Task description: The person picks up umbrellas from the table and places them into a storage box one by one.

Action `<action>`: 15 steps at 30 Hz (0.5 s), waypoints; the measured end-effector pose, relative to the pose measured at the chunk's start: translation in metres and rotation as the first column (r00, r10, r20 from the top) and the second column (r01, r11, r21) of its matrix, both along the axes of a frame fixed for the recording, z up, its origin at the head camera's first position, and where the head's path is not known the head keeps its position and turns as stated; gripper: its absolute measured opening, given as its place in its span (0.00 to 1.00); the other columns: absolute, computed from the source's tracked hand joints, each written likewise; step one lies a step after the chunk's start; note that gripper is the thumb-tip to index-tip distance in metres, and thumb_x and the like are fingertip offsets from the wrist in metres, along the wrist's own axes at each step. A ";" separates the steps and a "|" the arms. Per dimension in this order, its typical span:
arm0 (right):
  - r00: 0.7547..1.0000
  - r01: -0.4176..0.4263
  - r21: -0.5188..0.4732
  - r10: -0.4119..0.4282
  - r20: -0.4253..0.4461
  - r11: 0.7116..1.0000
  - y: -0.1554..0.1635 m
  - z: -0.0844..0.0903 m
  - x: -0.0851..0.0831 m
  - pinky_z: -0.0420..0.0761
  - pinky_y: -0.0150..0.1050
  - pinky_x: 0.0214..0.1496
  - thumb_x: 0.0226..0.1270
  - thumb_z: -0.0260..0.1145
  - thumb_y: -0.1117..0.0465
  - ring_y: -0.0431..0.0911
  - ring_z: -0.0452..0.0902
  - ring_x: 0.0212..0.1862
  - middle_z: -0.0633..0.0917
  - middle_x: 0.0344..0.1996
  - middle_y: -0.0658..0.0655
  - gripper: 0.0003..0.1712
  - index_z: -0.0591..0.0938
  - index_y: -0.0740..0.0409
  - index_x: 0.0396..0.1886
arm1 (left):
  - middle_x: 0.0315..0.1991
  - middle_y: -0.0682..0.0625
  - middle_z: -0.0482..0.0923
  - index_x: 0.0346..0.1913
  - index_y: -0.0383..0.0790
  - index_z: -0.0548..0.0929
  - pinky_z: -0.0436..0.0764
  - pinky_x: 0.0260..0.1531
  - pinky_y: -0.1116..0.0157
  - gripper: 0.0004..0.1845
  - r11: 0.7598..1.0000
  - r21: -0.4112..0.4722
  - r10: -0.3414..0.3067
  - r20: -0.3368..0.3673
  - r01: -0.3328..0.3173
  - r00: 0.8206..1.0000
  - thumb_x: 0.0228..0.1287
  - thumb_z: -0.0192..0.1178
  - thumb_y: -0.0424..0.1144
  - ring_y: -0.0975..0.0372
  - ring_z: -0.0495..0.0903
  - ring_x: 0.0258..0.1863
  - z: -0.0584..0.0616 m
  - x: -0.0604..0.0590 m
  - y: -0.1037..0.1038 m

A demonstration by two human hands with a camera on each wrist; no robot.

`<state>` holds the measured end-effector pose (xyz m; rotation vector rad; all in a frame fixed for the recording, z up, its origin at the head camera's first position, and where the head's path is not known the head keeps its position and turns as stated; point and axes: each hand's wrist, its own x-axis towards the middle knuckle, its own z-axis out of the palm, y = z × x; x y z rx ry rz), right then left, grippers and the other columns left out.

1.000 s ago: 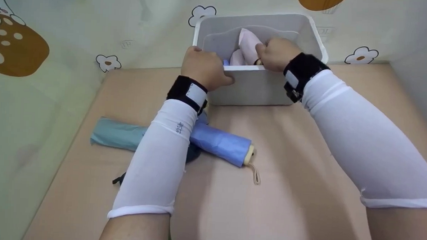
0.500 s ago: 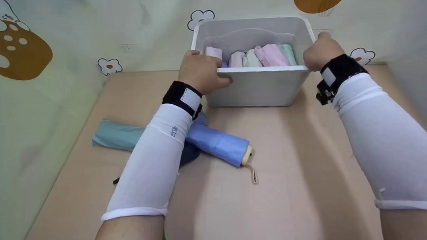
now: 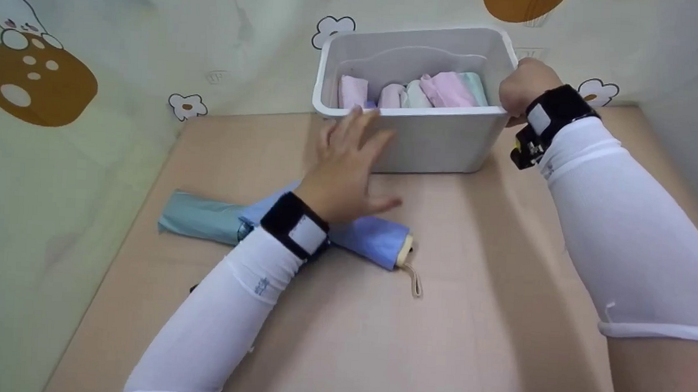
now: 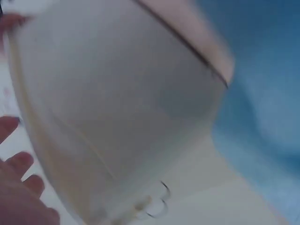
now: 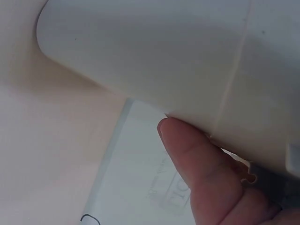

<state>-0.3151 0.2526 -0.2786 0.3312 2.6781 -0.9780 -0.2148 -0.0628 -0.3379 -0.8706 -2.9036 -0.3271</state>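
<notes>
A white plastic bin (image 3: 428, 142) stands against the back wall. Rolled or folded pink (image 3: 448, 89), pale green and lilac bundles lie inside it; their kind is unclear. At the bin's right end, my right hand (image 3: 527, 89) grips the rim, and its thumb (image 5: 187, 145) lies against the outer wall in the right wrist view. My left hand (image 3: 344, 172) has spread fingers in front of the bin's front left corner, over the umbrellas; whether its fingertips touch the bin I cannot tell. Below it lies a folded blue umbrella (image 3: 376, 241) with a wrist loop, partly hidden.
A teal folded umbrella (image 3: 201, 218) lies left of the blue one on the beige tabletop (image 3: 413, 352). Something dark is mostly covered by my left forearm. Printed wall sheeting (image 3: 261, 56) closes off the back and left sides.
My right hand has let go of a pink bundle inside the bin and moved right to its rim. My left hand has released the front left rim and drawn back toward me, fingers spread.
</notes>
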 end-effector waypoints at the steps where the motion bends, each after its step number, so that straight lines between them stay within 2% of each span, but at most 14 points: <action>1: 1.000 0.001 0.000 -0.001 -0.001 1.000 0.000 0.001 0.000 0.92 0.46 0.41 0.77 0.49 0.65 0.64 0.77 0.63 0.71 0.70 0.69 0.34 0.59 0.68 0.79 | 0.86 0.44 0.47 0.82 0.53 0.61 0.42 0.82 0.39 0.57 0.998 -0.054 -0.033 0.014 0.034 0.999 0.53 0.70 0.73 0.47 0.44 0.86 -0.006 0.011 0.004; 4: 1.000 0.001 -0.001 -0.001 -0.001 1.000 0.001 0.001 0.000 0.92 0.46 0.42 0.77 0.50 0.65 0.64 0.77 0.63 0.71 0.70 0.69 0.34 0.59 0.68 0.79 | 0.84 0.44 0.54 0.83 0.54 0.59 0.52 0.80 0.38 0.58 0.969 -0.217 -0.100 0.106 0.121 0.989 0.53 0.69 0.74 0.46 0.53 0.84 -0.025 0.038 0.014; 7: 1.000 0.001 0.003 -0.001 0.001 1.000 0.003 -0.001 -0.002 0.92 0.46 0.42 0.77 0.50 0.65 0.64 0.77 0.62 0.71 0.69 0.70 0.34 0.59 0.69 0.79 | 0.79 0.46 0.65 0.84 0.57 0.58 0.61 0.76 0.36 0.53 0.924 -0.349 -0.097 0.172 0.153 0.980 0.60 0.66 0.71 0.47 0.65 0.79 -0.045 0.054 0.022; 8: 1.000 -0.001 0.008 0.001 0.001 1.000 0.004 -0.002 -0.003 0.92 0.46 0.41 0.77 0.50 0.65 0.64 0.78 0.61 0.71 0.69 0.70 0.33 0.59 0.69 0.78 | 0.77 0.47 0.69 0.83 0.58 0.59 0.64 0.75 0.35 0.51 0.912 -0.380 -0.093 0.176 0.154 0.980 0.62 0.65 0.70 0.48 0.68 0.77 -0.050 0.056 0.024; 10: 1.000 -0.017 0.032 0.017 -0.010 0.999 0.005 -0.003 -0.005 0.92 0.45 0.37 0.75 0.51 0.66 0.62 0.82 0.54 0.73 0.65 0.70 0.32 0.62 0.72 0.76 | 0.73 0.49 0.74 0.82 0.59 0.62 0.66 0.72 0.33 0.44 0.897 -0.414 -0.085 0.178 0.153 0.980 0.67 0.63 0.68 0.48 0.72 0.73 -0.056 0.058 0.028; 12: 0.999 -0.027 0.053 0.028 -0.020 0.998 0.007 -0.004 -0.006 0.91 0.44 0.35 0.73 0.51 0.67 0.59 0.84 0.46 0.75 0.62 0.70 0.31 0.64 0.74 0.73 | 0.70 0.49 0.77 0.78 0.58 0.67 0.67 0.71 0.32 0.40 0.896 -0.419 -0.085 0.167 0.148 0.982 0.68 0.64 0.65 0.48 0.75 0.71 -0.058 0.058 0.032; 15: 0.999 -0.026 0.048 0.027 -0.021 0.998 0.007 -0.006 -0.007 0.91 0.43 0.34 0.73 0.52 0.67 0.58 0.85 0.45 0.75 0.61 0.70 0.31 0.65 0.74 0.73 | 0.65 0.50 0.79 0.74 0.54 0.72 0.71 0.68 0.34 0.34 0.897 -0.409 -0.105 0.169 0.167 0.980 0.69 0.66 0.59 0.49 0.78 0.66 -0.057 0.056 0.036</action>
